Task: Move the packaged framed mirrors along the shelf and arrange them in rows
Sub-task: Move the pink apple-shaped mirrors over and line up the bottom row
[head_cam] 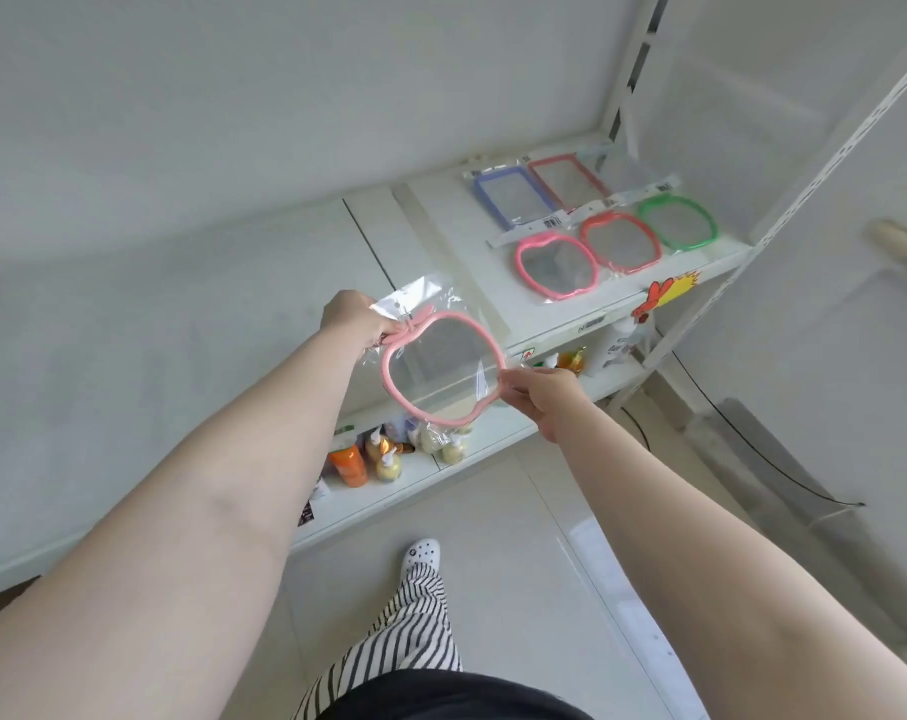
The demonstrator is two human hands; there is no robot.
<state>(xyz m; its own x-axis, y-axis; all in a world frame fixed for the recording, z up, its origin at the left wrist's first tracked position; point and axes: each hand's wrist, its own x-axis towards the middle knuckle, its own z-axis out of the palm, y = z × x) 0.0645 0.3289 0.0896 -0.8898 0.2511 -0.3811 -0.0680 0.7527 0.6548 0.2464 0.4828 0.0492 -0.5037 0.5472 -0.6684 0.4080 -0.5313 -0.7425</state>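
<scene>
Both hands hold a light pink apple-shaped mirror in a clear plastic bag, in the air in front of the white shelf. My left hand grips its top by the stem. My right hand pinches its right rim. Further right on the shelf lie several packaged mirrors: a pink apple mirror, a red apple mirror and a green apple mirror in a front row, with a blue rectangular mirror and a red rectangular mirror behind them.
A lower shelf carries several bottles, among them an orange bottle and yellow pump bottles. A white slotted upright frames the shelf's right end. A rooster sticker marks the shelf's front edge. My leg and white shoe stand on the tiled floor.
</scene>
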